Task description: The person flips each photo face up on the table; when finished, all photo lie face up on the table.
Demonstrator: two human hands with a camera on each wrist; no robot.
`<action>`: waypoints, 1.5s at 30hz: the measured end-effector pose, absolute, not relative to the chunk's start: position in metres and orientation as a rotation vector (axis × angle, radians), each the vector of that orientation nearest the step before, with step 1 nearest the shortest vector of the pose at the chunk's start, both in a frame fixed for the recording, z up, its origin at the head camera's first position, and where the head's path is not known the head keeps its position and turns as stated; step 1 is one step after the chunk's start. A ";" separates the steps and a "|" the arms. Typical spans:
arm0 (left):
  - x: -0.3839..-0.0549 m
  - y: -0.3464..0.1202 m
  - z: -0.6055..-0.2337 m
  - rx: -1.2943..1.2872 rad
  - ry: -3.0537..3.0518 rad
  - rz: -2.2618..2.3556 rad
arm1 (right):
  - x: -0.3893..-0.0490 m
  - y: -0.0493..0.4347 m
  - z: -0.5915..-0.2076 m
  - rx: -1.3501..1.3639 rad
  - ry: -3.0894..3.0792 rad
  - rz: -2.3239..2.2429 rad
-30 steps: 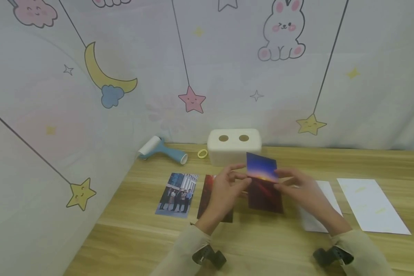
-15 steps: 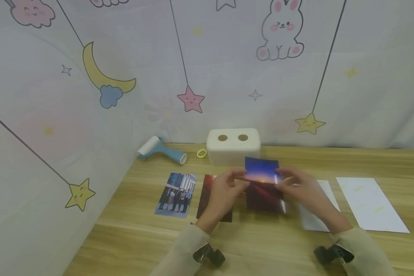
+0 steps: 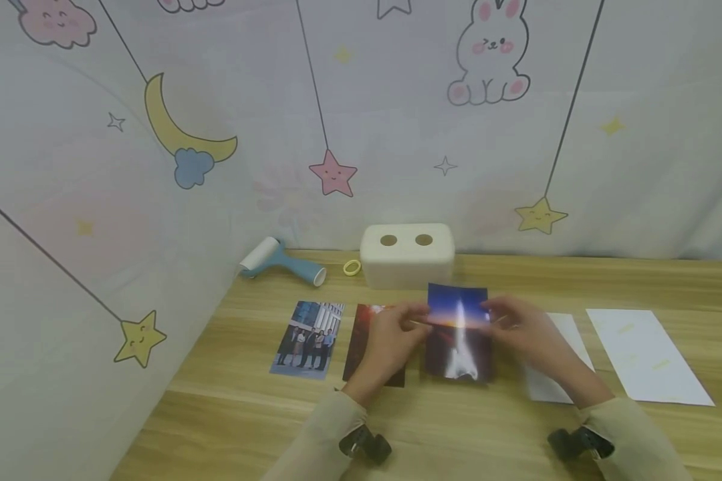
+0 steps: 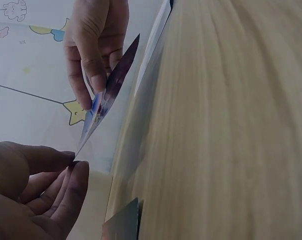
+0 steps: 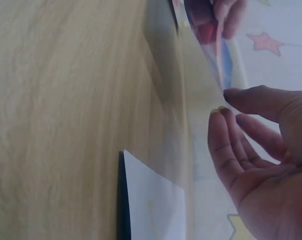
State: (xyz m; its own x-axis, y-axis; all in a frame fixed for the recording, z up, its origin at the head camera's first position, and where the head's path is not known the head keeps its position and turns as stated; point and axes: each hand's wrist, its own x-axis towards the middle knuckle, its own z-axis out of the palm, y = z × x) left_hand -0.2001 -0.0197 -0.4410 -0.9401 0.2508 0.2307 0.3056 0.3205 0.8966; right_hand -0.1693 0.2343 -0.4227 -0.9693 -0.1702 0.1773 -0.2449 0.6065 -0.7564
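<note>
A glossy photo print (image 3: 460, 347) with a blue sky, an orange horizon and a dark lower part is held above the table by its two side edges. My left hand (image 3: 391, 341) pinches the left edge between thumb and fingers; my right hand (image 3: 529, 334) pinches the right edge the same way. In the left wrist view the print (image 4: 108, 92) appears nearly edge-on, tilted and slightly bowed. A bright glare streak crosses its middle. Beneath my left forearm lies a dark red photo (image 3: 356, 354), partly hidden. My right forearm partly covers a white sheet (image 3: 550, 387).
To the left lies a photo of a standing group (image 3: 307, 341). A second white sheet (image 3: 650, 354) with faint yellow marks is at the right. Along the back stand a white box (image 3: 406, 267) with two holes, a yellow ring (image 3: 351, 268) and a blue-handled lint roller (image 3: 283, 262).
The print has come down and a little nearer, tilting so that glare now runs down its middle. Both hands keep their pinch on its edges.
</note>
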 end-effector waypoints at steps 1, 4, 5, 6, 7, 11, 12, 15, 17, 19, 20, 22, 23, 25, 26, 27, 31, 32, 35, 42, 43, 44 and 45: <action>-0.200 -0.020 -0.442 -0.539 -2.525 -1.711 | -0.169 0.234 -0.423 0.356 -2.742 1.301; -0.201 -0.021 -0.443 -0.552 -2.574 -1.672 | -0.170 0.234 -0.425 0.352 -2.759 1.284; -0.201 -0.021 -0.444 -0.556 -2.589 -1.665 | -0.170 0.234 -0.426 0.353 -2.766 1.278; -0.201 -0.022 -0.444 -0.562 -2.601 -1.656 | -0.170 0.235 -0.427 0.355 -2.773 1.274; -0.201 -0.022 -0.445 -0.569 -2.612 -1.646 | -0.171 0.235 -0.428 0.350 -2.784 1.273; -0.201 -0.022 -0.447 -0.578 -2.633 -1.661 | -0.173 0.236 -0.432 0.351 -2.805 1.277; -0.201 -0.022 -0.448 -0.581 -2.635 -1.663 | -0.174 0.236 -0.433 0.355 -2.810 1.271; -0.201 -0.022 -0.449 -0.577 -2.656 -1.657 | -0.174 0.235 -0.435 0.357 -2.815 1.245; -0.201 -0.022 -0.448 -0.583 -2.671 -1.633 | -0.174 0.234 -0.436 0.359 -2.821 1.224; -0.201 -0.022 -0.448 -0.596 -2.683 -1.607 | -0.174 0.233 -0.437 0.357 -2.826 1.210; -0.201 -0.022 -0.448 -0.603 -2.688 -1.602 | -0.174 0.233 -0.438 0.357 -2.830 1.201; -0.201 -0.022 -0.448 -0.617 -2.697 -1.586 | -0.173 0.233 -0.438 0.359 -2.837 1.184; -0.202 -0.022 -0.448 -0.623 -2.704 -1.580 | -0.173 0.233 -0.439 0.361 -2.840 1.177; -0.201 -0.022 -0.448 -0.626 -2.717 -1.572 | -0.173 0.233 -0.439 0.360 -2.847 1.161; -0.201 -0.022 -0.448 -0.630 -2.719 -1.570 | -0.173 0.233 -0.440 0.363 -2.850 1.159; -0.201 -0.022 -0.448 -0.631 -2.723 -1.566 | -0.173 0.232 -0.440 0.368 -2.851 1.159; -0.201 -0.022 -0.448 -0.633 -2.733 -1.564 | -0.174 0.232 -0.442 0.378 -2.854 1.149; -0.200 -0.022 -0.448 -0.637 -2.735 -1.558 | -0.174 0.232 -0.443 0.382 -2.852 1.151; -0.200 -0.022 -0.449 -0.639 -2.747 -1.537 | -0.175 0.233 -0.446 0.388 -2.850 1.144; -0.200 -0.021 -0.450 -0.625 -2.788 -1.487 | -0.173 0.232 -0.442 0.390 -2.862 1.160; -0.199 -0.020 -0.450 -0.626 -2.792 -1.480 | -0.173 0.232 -0.442 0.388 -2.866 1.158; -0.199 -0.020 -0.450 -0.625 -2.797 -1.473 | -0.173 0.232 -0.443 0.386 -2.867 1.156; -0.199 -0.019 -0.450 -0.628 -2.798 -1.469 | -0.173 0.232 -0.443 0.385 -2.870 1.152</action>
State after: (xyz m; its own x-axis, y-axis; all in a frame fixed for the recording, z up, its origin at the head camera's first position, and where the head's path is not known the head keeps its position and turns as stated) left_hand -0.1991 -0.0192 -0.4498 -0.9210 0.3743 0.1080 0.3014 0.5089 0.8063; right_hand -0.1731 0.2317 -0.4426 -0.9692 -0.2179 0.1149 -0.2369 0.6963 -0.6775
